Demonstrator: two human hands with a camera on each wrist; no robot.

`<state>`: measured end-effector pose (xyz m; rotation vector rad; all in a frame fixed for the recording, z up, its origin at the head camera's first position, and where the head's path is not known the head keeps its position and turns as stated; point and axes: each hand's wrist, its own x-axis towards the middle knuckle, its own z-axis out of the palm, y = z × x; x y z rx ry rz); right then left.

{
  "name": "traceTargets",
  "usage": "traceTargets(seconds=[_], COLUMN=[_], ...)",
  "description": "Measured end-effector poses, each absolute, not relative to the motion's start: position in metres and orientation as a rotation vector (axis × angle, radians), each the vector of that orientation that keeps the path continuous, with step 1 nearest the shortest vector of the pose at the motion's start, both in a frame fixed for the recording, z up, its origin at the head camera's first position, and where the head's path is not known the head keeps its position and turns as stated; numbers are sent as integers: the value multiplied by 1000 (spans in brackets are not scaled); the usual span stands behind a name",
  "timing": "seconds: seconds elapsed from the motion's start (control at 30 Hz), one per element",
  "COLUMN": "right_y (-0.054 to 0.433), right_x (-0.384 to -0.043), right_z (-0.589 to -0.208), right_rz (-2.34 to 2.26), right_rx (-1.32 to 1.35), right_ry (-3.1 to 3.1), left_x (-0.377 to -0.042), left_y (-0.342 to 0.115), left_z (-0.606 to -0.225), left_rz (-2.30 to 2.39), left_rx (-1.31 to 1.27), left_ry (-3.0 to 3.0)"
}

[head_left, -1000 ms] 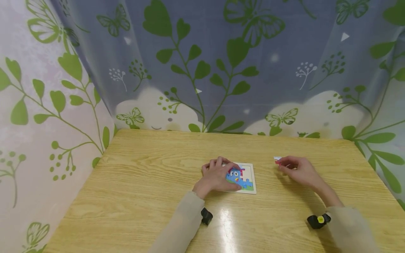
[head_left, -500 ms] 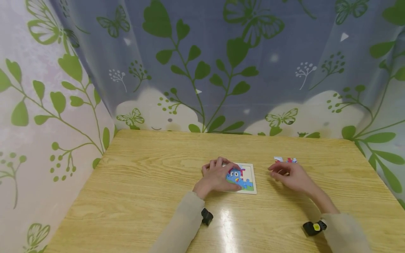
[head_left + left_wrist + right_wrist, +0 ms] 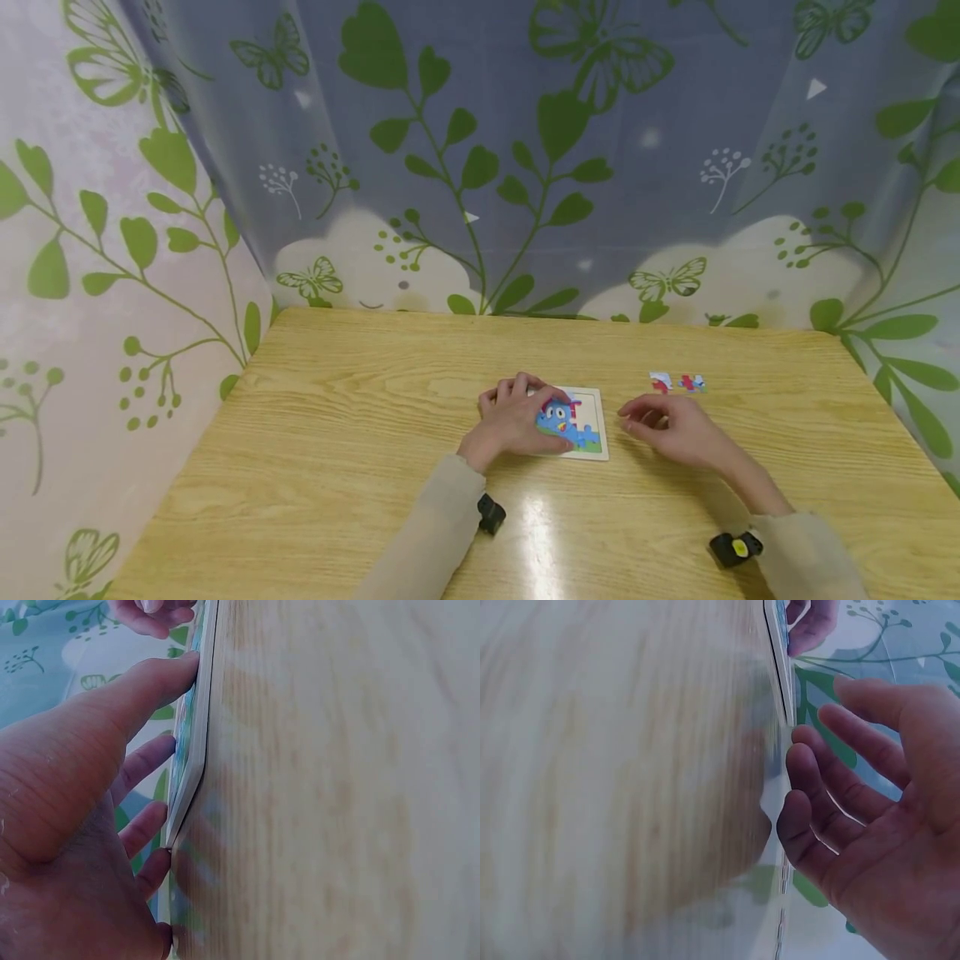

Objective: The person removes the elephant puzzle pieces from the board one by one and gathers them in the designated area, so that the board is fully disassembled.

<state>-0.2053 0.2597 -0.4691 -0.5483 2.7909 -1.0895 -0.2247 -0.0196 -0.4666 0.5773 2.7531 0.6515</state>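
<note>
A small square jigsaw puzzle (image 3: 591, 407) in a pale frame lies on the table, showing a blue cartoon character, with a bare cream patch at its upper right. My left hand (image 3: 513, 419) rests over its left part with fingers spread, hiding that side. In the left wrist view the thumb (image 3: 169, 682) presses near the edge of the frame (image 3: 196, 750). Just right of the puzzle hovers my right hand (image 3: 678, 429), fingers loosely bent. In the right wrist view its thumb and fingers (image 3: 847, 787) stand apart with nothing between them.
Loose jigsaw pieces lie behind the right hand: a white-and-red one (image 3: 661, 382) and a red-and-blue cluster (image 3: 692, 382). The wooden table (image 3: 337, 433) ends at a leaf-patterned curtain (image 3: 480, 167) at the back and sides.
My right hand has moved from the loose pieces leftward and nearer to me, toward the puzzle, uncovering the pieces. The left hand and puzzle have stayed put.
</note>
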Motion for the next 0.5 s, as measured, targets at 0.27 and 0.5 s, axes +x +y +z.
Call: traceTargets(seconds=[0.27,0.5], right_y=[254,246], right_x=[-206,-207], right_z=[-471,-472], right_rz=[-1063,-1069], right_rx=[-737,-818], right_ry=[2736,2715], left_x=[-225,-226], left_y=[-20,-20], left_z=[-468,-469], left_rz=[665,664], left_rx=[583,577], left_ry=[2748,2753])
